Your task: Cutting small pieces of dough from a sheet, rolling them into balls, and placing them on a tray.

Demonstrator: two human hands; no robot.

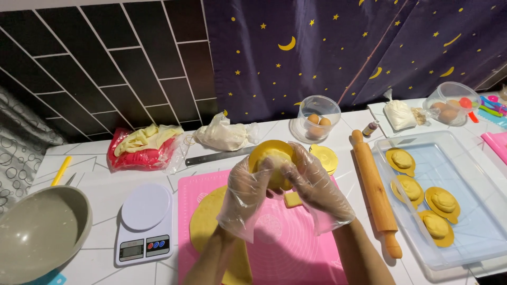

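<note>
Both of my hands wear clear plastic gloves and hold a round yellow mould filled with yellow dough (270,155) above a pink silicone mat (296,237). My left hand (244,195) grips the mould's left side and my right hand (316,190) its right side, thumbs pressing on the dough. A rolled-out sheet of yellow dough (206,221) lies on the mat under my left wrist. A small yellow dough scrap (292,199) rests on the mat between my hands.
A wooden rolling pin (376,192) lies right of the mat, beside a clear tray (465,232) holding several filled yellow moulds. A white kitchen scale (143,222) and grey bowl (37,235) sit left. Empty yellow moulds (325,157), a metal ruler (216,157), egg tubs and bags line the back.
</note>
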